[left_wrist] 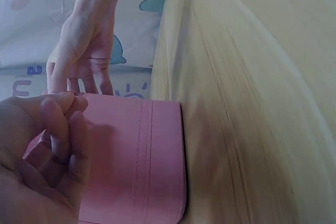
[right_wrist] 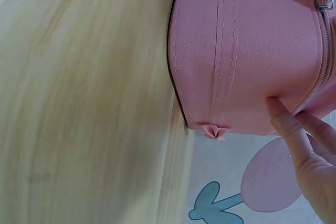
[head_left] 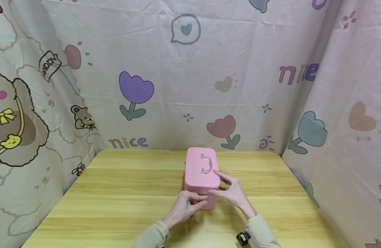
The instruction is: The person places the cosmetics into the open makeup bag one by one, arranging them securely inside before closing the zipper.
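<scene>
A pink box-shaped case (head_left: 194, 172) stands on the table, a silver handle (head_left: 210, 163) on its lid. In the head view my left hand (head_left: 184, 206) is at the case's near end, thumb and fingers pinching the zipper pull. The right wrist view shows that metal pull (right_wrist: 324, 2) on the zipper track (right_wrist: 326, 64), with left fingertips at it. My right hand (head_left: 235, 193) rests on the case's right side, fingers extended and spread around the corner. One of its fingertips presses the pink wall just beside the zipper. The zipper stretch visible there is closed.
The case stands on a wood-grain table (head_left: 131, 186). Behind it and along both sides hangs a printed curtain (head_left: 178, 69). A small pink bow (right_wrist: 213, 131) sticks out from the case's side. A black device (head_left: 243, 238) sits at my right wrist.
</scene>
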Tool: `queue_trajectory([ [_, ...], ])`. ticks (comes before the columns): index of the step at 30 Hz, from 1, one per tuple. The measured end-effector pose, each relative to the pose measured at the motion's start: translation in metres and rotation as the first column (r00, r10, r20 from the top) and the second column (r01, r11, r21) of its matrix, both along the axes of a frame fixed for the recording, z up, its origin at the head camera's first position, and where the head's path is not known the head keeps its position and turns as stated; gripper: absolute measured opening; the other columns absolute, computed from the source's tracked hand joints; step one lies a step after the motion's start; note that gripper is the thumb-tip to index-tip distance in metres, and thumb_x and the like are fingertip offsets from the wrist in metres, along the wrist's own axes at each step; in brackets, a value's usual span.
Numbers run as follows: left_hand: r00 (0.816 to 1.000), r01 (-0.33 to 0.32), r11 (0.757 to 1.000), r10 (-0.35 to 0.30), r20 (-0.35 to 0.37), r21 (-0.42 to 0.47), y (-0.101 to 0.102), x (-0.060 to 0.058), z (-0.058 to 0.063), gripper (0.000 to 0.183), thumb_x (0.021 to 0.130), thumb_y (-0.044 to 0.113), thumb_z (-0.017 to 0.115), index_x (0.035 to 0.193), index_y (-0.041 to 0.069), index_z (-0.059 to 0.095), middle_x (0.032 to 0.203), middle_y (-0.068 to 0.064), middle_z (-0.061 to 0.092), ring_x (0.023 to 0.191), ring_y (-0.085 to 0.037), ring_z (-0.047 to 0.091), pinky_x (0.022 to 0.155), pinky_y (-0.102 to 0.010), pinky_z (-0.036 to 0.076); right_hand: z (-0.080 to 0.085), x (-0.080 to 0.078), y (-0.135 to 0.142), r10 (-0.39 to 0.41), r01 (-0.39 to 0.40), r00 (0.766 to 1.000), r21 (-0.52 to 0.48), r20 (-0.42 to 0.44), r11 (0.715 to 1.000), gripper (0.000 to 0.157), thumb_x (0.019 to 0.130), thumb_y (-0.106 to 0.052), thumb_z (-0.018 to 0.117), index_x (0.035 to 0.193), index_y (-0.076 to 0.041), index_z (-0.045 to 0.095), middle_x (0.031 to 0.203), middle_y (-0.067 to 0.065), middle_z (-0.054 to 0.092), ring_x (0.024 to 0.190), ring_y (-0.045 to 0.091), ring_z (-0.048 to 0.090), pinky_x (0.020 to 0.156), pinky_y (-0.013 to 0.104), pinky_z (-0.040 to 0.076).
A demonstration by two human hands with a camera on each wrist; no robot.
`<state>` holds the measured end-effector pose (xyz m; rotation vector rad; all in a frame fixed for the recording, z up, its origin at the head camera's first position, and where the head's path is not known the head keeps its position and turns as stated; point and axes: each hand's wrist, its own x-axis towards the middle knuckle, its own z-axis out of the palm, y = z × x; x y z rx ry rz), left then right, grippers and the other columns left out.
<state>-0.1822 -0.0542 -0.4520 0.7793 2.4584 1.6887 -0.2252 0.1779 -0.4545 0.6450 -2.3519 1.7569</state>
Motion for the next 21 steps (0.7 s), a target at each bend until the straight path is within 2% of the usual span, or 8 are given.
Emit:
queue_trajectory([
  [3,0.999,-0.021,0.999,0.019,-0.036,-0.043,-0.001,0.000,0.001,0.028,0.096,0.016,0.077,0.118,-0.002,0.078,0.073,-0.024,0.073,0.043,-0.004,0.053,0.044,-0.016,0.044,0.000,0.000,0.000,0.006,-0.006,1.000,0.001,0.002,1.000,0.072,0.082,-0.005,0.090,0.147,0.002,0.058,0.149,0.032,0.056,0.130,0.052,0.060,0.097,0.042,0.061],
  [6,0.990,-0.066,0.991,0.050,-0.135,-0.118,-0.004,0.001,0.002,0.030,0.095,0.025,0.080,0.114,0.002,0.080,0.087,-0.018,0.079,0.058,-0.005,0.065,0.055,-0.017,0.051,0.000,0.000,0.000,0.014,-0.014,1.000,0.000,0.005,1.000,0.073,0.082,-0.004,0.089,0.147,0.002,0.057,0.149,0.032,0.055,0.132,0.052,0.059,0.099,0.042,0.060],
  [9,0.960,-0.129,0.974,0.076,-0.269,-0.186,-0.007,0.002,0.004,0.028,0.094,0.030,0.080,0.108,0.005,0.083,0.099,-0.012,0.082,0.072,-0.004,0.071,0.065,-0.018,0.055,0.000,0.001,0.000,0.017,-0.017,1.000,-0.003,0.010,1.000,0.073,0.082,-0.004,0.089,0.148,0.002,0.057,0.149,0.032,0.055,0.132,0.052,0.058,0.100,0.043,0.059],
  [11,0.925,-0.175,0.961,0.086,-0.370,-0.216,-0.009,0.002,0.005,0.024,0.094,0.029,0.080,0.104,0.007,0.084,0.094,-0.009,0.082,0.072,0.000,0.068,0.064,-0.015,0.053,0.000,0.001,0.000,0.016,-0.016,1.000,-0.004,0.012,1.000,0.073,0.082,-0.004,0.089,0.148,0.002,0.057,0.148,0.033,0.056,0.131,0.052,0.058,0.100,0.042,0.059],
  [14,0.838,-0.243,0.953,0.113,-0.534,-0.181,-0.012,0.002,0.005,0.016,0.091,0.023,0.083,0.094,0.007,0.084,0.080,-0.005,0.081,0.063,0.004,0.063,0.060,-0.010,0.050,0.000,0.000,0.000,0.012,-0.012,1.000,-0.005,0.013,1.000,0.074,0.081,-0.003,0.089,0.148,0.002,0.057,0.148,0.033,0.056,0.131,0.052,0.059,0.100,0.042,0.059],
  [17,0.709,-0.306,0.949,0.174,-0.683,-0.076,-0.014,-0.001,0.003,0.011,0.084,0.015,0.088,0.082,0.007,0.080,0.067,0.000,0.075,0.055,0.006,0.056,0.054,-0.005,0.045,0.000,0.000,-0.001,0.003,-0.003,1.000,-0.005,0.026,1.000,0.074,0.081,-0.003,0.090,0.148,0.002,0.057,0.147,0.032,0.057,0.130,0.052,0.059,0.100,0.043,0.059],
  [19,0.628,-0.336,0.942,0.227,-0.745,0.004,-0.016,-0.004,0.001,0.015,0.081,0.011,0.089,0.077,0.008,0.076,0.064,0.002,0.072,0.053,0.006,0.054,0.052,-0.003,0.042,0.000,0.001,-0.001,-0.003,0.003,0.999,-0.005,0.040,1.000,0.075,0.081,-0.004,0.090,0.148,0.001,0.057,0.147,0.032,0.057,0.130,0.051,0.059,0.100,0.043,0.059],
  [21,0.575,-0.358,0.931,0.275,-0.770,0.065,-0.017,-0.007,-0.001,0.018,0.079,0.009,0.089,0.076,0.009,0.071,0.064,0.003,0.069,0.052,0.003,0.053,0.051,-0.003,0.041,0.001,0.001,-0.001,-0.011,0.011,0.999,-0.005,0.052,1.000,0.075,0.081,-0.005,0.091,0.148,0.000,0.057,0.147,0.031,0.058,0.130,0.050,0.059,0.100,0.044,0.059],
])
